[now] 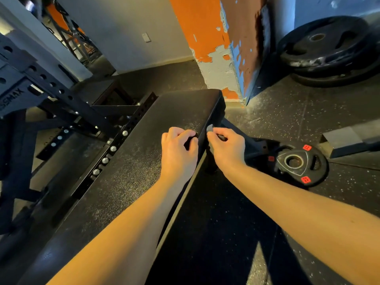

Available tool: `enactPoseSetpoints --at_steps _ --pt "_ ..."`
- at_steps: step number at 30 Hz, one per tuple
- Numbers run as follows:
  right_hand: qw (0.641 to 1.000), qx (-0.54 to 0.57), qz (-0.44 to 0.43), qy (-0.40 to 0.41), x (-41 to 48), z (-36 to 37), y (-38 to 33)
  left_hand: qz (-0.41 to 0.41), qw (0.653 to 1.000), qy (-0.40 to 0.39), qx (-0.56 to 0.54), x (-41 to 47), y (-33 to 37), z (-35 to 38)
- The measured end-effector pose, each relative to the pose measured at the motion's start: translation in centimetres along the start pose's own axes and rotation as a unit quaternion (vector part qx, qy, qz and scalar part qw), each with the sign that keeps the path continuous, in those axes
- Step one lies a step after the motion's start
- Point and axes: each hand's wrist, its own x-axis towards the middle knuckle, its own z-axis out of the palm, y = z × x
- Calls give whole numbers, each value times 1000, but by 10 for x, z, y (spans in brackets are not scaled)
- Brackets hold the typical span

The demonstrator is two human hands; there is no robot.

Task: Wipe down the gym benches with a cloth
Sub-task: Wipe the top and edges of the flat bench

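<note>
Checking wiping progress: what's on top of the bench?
The left hand rests on the bench pad, gripping something dark, likely the cloth. The right hand pinches a pale scrap at its edge. The hands hide the pad beneath.

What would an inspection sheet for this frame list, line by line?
Surface: black bench pad, textured, with a sheen near the hands.
Job's things: cloth, mostly hidden; a pale corner shows at the pad's right edge.
Clutter: small weight plate with red labels on the floor; large plates stacked by the wall.
Hands: left hand and right hand both appear to grip the cloth at the pad's edge.
Cables: nothing seen.
Surroundings: black rack at left; peeling orange pillar; speckled rubber floor.
</note>
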Motion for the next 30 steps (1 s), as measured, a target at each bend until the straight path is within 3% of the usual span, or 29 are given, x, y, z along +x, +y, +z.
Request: enactPoseSetpoints --at_steps 8,15,23,30 --pt "997 40 27 65 46 0 -20 -3 1000 -7 4 -1 1 1" --pt "1000 -3 9 -19 -7 2 5 -12 1000 -2 0 -1 4 -1" --pt "994 49 31 91 54 5 -24 -11 1000 -7 -2 -2 3 0" --pt "1000 12 10 6 -4 4 -1 -6 1000 1 2 -2 0 4"
